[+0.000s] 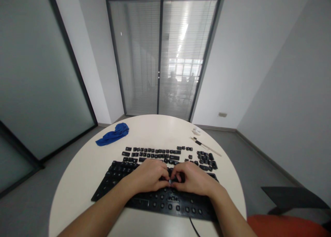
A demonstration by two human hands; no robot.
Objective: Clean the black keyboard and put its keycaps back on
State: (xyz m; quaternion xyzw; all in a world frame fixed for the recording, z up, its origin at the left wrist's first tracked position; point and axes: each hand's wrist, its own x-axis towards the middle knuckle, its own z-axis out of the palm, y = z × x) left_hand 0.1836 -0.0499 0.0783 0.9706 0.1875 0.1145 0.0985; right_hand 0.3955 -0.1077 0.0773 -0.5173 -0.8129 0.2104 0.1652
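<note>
A black keyboard point(144, 202) lies in front of me with its cable coming out on my side. Many of its key positions nearest me are bare, while keycaps sit on part of its left side. Over its middle, my left hand point(152, 173) and my right hand point(190, 176) meet fingertip to fingertip. Both are closed in a pinch around something small and pale, too small to name. Just beyond the keyboard, loose black keycaps point(156, 155) lie in rows, partly hidden by my hands. More loose keycaps point(205, 159) are clustered at the right.
A crumpled blue cloth point(115, 134) rests at the table's back left. Thin brushes or sticks point(207, 147) and a small white item point(196, 131) lie at the back right. The round table point(85, 168) has a chair point(284, 226) beside it at the right.
</note>
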